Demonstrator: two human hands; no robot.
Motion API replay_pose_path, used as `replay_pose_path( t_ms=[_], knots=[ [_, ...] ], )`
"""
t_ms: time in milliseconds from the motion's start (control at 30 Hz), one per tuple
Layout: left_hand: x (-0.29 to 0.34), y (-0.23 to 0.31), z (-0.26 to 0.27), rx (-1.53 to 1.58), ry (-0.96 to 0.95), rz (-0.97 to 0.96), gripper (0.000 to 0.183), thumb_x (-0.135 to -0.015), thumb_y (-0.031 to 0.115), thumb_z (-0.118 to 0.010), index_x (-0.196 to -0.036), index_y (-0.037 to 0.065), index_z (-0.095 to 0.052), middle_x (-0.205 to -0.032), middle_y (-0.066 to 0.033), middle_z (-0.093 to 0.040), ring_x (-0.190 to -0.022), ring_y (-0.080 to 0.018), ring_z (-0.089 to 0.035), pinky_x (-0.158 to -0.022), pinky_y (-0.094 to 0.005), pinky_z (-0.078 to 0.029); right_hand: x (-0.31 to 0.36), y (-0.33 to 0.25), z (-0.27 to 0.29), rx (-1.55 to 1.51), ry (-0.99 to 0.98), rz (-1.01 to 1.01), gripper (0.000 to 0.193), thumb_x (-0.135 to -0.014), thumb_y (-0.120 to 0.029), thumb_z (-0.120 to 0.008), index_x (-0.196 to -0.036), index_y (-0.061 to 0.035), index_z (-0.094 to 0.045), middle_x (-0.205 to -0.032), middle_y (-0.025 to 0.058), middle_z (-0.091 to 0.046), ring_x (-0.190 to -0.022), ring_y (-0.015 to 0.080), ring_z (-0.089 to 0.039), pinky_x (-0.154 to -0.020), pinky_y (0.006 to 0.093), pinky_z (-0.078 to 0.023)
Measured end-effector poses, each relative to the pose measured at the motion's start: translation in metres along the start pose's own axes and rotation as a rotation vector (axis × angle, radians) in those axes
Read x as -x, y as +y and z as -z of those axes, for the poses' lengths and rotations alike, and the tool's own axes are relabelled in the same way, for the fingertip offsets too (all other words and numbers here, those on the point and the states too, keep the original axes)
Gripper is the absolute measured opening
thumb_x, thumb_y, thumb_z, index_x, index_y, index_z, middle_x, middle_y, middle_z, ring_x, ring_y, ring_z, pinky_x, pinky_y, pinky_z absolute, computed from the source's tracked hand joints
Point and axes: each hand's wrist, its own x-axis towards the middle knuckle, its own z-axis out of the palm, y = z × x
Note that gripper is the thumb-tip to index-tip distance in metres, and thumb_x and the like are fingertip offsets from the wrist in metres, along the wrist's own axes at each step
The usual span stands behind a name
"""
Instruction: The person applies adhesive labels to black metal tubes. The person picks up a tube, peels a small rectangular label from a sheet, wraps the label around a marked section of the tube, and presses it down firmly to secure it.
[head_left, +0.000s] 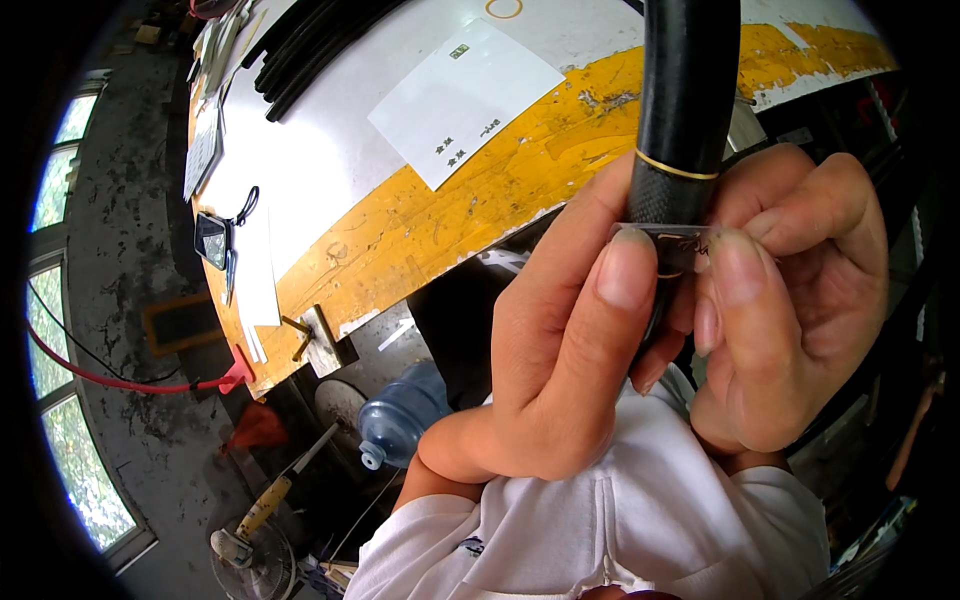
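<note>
A thick black rod [685,90] with a thin gold ring and a woven-pattern section comes down between my hands. My left hand [570,340] is closed round it, fingers behind and thumb in front. Across the rod lies a small transparent film strip [668,229] with dark lettering, its left end under my left thumb. My right hand [790,310] pinches the strip's right end between thumb and fingers, close against the rod. The rod's lower part is mostly hidden by my hands.
Ahead is a white-topped table with a worn yellow edge [480,185]. On it lie a printed white sheet [465,105], several black rods [310,50], a phone-like device [212,240] and a rubber band [503,8]. A blue water jug [405,410] and a fan [250,560] are below.
</note>
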Motion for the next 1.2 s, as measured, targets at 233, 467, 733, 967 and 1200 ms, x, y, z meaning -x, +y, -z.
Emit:
replay_pose_path(
  t_ms=[233,467,733,967,1200],
  knots=[
    [-0.001,0.000,0.003,0.012,-0.006,0.002,0.050,-0.106,0.031,-0.035,-0.142,-0.004,-0.036,-0.081,-0.0042,-0.054,-0.060,-0.0051,-0.043,-0.052,-0.0177,-0.034,0.003,0.008,-0.003,-0.024,0.055,0.072,0.011,-0.091,0.001,-0.053,-0.091,-0.0027,-0.043,-0.081,0.0115,-0.053,-0.053,0.0053,-0.044,-0.043,0.0177,-0.041],
    [-0.001,0.002,0.003,0.060,-0.025,0.003,0.049,-0.107,0.030,-0.034,-0.142,-0.004,-0.037,-0.080,-0.0041,-0.054,-0.059,-0.0050,-0.043,-0.051,-0.0176,-0.033,-0.003,-0.004,-0.005,-0.032,-0.014,0.013,0.009,-0.091,0.000,-0.053,-0.092,-0.0021,-0.044,-0.082,0.0109,-0.052,-0.053,0.0056,-0.044,-0.046,0.0183,-0.041],
    [-0.003,-0.001,0.002,0.156,-0.060,0.030,0.049,-0.107,0.032,-0.032,-0.141,-0.003,-0.038,-0.077,-0.0051,-0.053,-0.055,-0.0052,-0.041,-0.049,-0.0178,-0.031,0.000,-0.002,0.018,0.070,-0.064,-0.004,0.009,-0.091,0.000,-0.054,-0.098,0.0003,-0.048,-0.083,0.0094,-0.051,-0.055,0.0050,-0.044,-0.050,0.0183,-0.042],
    [0.001,0.001,-0.008,0.046,0.085,0.142,0.068,-0.101,0.047,-0.030,-0.141,-0.007,-0.038,-0.083,-0.0066,-0.060,-0.049,-0.0057,-0.040,-0.045,-0.0205,-0.029,0.004,-0.003,0.013,0.086,-0.004,-0.024,0.013,-0.090,0.003,-0.055,-0.100,0.0008,-0.048,-0.083,0.0100,-0.051,-0.056,0.0051,-0.044,-0.049,0.0186,-0.042],
    [0.003,-0.005,0.001,0.124,0.026,0.080,0.064,-0.102,0.044,-0.030,-0.140,-0.007,-0.040,-0.105,-0.0114,-0.059,-0.075,-0.0121,-0.053,-0.066,-0.0246,-0.042,0.004,-0.008,0.020,0.169,-0.066,-0.006,0.014,-0.089,0.005,-0.055,-0.101,0.0015,-0.048,-0.084,0.0106,-0.052,-0.054,0.0058,-0.045,-0.049,0.0193,-0.043]
  ],
)
